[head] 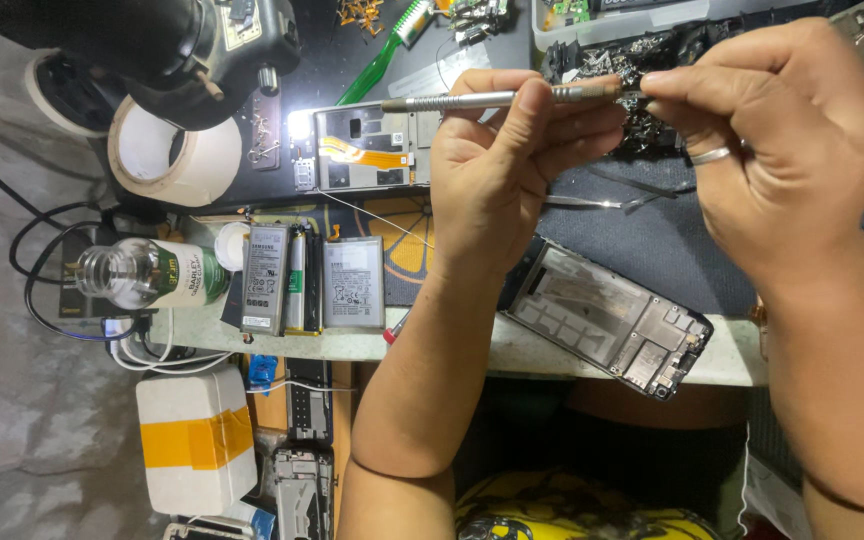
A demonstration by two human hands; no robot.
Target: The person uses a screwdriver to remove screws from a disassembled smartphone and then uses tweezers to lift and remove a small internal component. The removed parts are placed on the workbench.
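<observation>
A clear bottle [142, 275] with a white-and-green label lies on its side far left of the hands, beside a roll of tape [174, 152]. Nearer, two grey rectangular phone batteries [312, 280] sit at the table [552, 352] edge. The left hand [512, 165] closes around a slim metal screwdriver [497, 97], held level; the right hand [787, 130], a ring on one finger, pinches the tool's end between fingertips. Below the hands rests a stripped phone frame [607, 318]. A white box banded with yellow tape [197, 440] sits on the grey floor [32, 440].
</observation>
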